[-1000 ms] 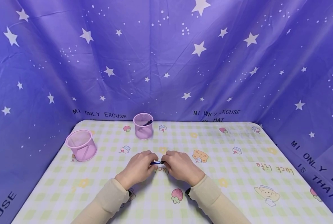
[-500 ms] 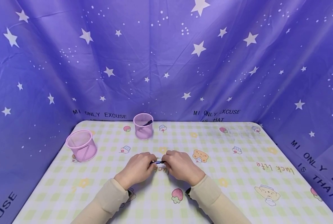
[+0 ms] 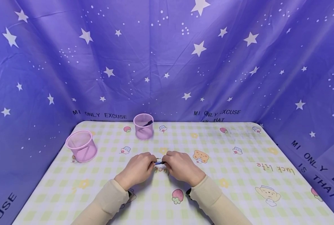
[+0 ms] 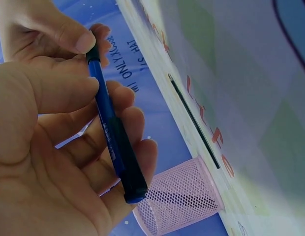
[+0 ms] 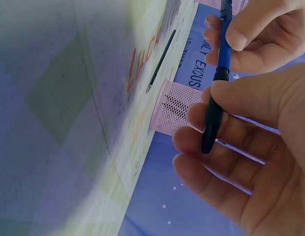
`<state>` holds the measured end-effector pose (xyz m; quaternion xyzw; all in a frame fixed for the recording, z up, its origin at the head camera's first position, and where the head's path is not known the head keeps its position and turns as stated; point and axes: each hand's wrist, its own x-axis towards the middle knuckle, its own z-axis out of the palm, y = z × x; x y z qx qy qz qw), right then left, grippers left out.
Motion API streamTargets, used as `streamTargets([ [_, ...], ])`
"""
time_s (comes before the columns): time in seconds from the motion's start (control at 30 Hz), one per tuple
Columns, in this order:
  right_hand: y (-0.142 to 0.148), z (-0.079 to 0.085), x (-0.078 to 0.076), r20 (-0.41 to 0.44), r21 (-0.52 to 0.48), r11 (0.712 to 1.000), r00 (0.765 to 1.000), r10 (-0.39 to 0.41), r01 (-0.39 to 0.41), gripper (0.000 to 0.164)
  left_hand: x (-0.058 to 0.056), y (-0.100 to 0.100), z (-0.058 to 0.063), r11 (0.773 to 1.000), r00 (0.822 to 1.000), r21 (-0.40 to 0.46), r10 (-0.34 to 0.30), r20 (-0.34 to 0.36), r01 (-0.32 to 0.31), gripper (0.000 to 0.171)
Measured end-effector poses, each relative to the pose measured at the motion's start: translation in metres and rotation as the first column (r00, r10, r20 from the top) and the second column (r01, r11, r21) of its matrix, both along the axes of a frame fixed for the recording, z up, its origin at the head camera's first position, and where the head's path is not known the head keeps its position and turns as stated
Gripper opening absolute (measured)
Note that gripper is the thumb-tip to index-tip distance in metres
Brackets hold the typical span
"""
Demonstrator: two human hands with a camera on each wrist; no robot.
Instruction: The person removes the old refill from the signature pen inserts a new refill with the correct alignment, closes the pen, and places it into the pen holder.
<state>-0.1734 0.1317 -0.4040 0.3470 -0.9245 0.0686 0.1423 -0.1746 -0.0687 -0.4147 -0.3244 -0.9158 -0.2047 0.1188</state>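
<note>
A pen with a blue barrel and black ends (image 4: 106, 108) is held between both hands over the table. My left hand (image 3: 136, 167) pinches the blue barrel between thumb and fingers, and the clip end lies across its fingers in the left wrist view. My right hand (image 3: 182, 167) pinches the black front section (image 5: 213, 114) of the same pen, its thumb just below the ribbed collar. A thin dark pen refill (image 4: 195, 124) with a metal tip lies on the tablecloth beyond the hands; in the head view they hide most of it.
One pink mesh pen cup (image 3: 144, 134) stands at the back with a dark pen (image 3: 148, 123) leaning in it. Another pink mesh cup (image 3: 84, 153), holding a thin stick-like item, stands at the left. A starry purple curtain (image 3: 167, 62) encloses the checked table (image 3: 240, 175).
Both hands keep their hold on the pen. The left hand has shifted very slightly, and the refill's tip has come into view between the hands.
</note>
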Motion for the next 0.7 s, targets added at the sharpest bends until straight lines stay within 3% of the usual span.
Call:
streamTargets([
  [0.7,-0.0008,0.0022,0.0018,0.02,0.008,1.0,1.0,-0.004,0.004,0.008,-0.0003,-0.001,0.0013,0.999,1.0,0.039,-0.007,-0.018,0.008,0.015],
])
